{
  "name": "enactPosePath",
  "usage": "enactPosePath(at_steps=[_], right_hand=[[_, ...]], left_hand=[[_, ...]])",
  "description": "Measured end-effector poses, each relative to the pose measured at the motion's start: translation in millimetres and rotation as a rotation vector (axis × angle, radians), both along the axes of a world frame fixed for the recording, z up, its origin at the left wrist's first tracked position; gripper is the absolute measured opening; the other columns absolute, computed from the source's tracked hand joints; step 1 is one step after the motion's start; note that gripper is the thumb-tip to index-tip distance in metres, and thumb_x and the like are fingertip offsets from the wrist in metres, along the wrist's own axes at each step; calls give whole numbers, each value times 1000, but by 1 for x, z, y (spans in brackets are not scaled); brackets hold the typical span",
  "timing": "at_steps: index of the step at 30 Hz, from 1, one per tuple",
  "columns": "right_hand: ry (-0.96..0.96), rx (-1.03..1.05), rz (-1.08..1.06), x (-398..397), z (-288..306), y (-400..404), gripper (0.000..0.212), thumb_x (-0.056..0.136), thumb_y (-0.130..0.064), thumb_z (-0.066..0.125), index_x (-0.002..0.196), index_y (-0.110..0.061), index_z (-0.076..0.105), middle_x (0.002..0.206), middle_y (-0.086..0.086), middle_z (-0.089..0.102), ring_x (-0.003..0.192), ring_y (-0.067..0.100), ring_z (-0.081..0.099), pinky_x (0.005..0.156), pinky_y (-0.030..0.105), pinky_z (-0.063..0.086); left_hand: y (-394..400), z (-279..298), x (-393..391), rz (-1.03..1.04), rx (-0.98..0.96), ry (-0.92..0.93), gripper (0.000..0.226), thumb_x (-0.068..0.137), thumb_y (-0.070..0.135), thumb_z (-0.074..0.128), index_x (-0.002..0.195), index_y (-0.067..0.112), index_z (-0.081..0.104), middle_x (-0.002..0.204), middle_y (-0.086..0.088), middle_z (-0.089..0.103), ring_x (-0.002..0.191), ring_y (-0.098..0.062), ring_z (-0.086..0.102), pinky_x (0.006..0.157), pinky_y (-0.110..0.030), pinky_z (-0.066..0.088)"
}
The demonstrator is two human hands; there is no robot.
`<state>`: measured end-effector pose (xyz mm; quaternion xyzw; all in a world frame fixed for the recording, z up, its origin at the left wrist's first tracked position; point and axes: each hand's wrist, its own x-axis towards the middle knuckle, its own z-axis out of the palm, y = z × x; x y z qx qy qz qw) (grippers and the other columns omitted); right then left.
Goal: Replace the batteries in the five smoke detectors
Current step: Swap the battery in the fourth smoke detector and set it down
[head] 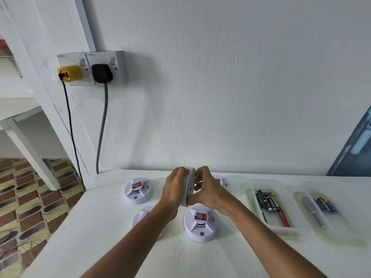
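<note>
I hold one white smoke detector [189, 184] on edge above the white table, between both hands. My left hand [173, 189] grips its left face and my right hand [207, 192] grips its right face, fingers curled round the rim. Several other white detectors with red labels lie flat on the table: one at the far left [138, 190], one near left [142, 217] partly under my left forearm, one near centre [199, 223], and one at the back [222, 182] mostly hidden behind my right hand.
A clear tray [253, 197] right of the detectors holds several batteries and a red pen. A second clear tray [341, 235] further right holds a grey pen and blue batteries. The wall stands close behind the table [104, 227]. Two plugs with cables hang at the wall socket [92, 68].
</note>
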<state>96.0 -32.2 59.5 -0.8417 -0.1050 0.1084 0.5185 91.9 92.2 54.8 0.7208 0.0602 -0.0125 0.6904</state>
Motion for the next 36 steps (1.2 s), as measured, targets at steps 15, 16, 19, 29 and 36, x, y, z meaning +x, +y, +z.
enactPosePath(at_steps=[15,16,19,29,36], right_hand=[[-95,148,-114,-5,4,6,66,63,-28,89,115,-19,50,107,0,57,93,11,57,70,19,47],[-104,123,-117,-5,5,8,66,61,-28,90,113,-19,50,106,1,57,92,13,57,69,21,49],[-57,99,-104,-2,7,10,65,58,-21,91,107,-15,49,94,0,55,81,13,55,69,27,51],[-29,14,-50,-3,12,13,61,62,-28,89,100,-16,43,90,0,57,76,12,54,62,23,48],[-96,-171,-91,-3,11,20,53,63,-31,81,104,-18,49,99,-1,61,83,12,59,60,22,46]], left_hand=[[18,7,-3,-180,-392,83,50,94,34,29,93,7,70,87,-15,68,78,-24,64,71,-37,51],[19,6,-4,-200,-420,85,51,94,33,28,91,6,71,87,-14,68,77,-23,65,70,-37,51],[18,5,-8,-227,-428,77,56,95,30,25,81,9,74,83,-13,70,74,-20,67,69,-36,51],[26,-1,-5,-207,-420,122,57,94,32,26,73,12,75,79,-13,69,73,-22,64,73,-38,48],[34,-9,7,-135,-358,314,42,85,42,37,79,11,65,77,-11,63,74,-24,59,75,-38,47]])
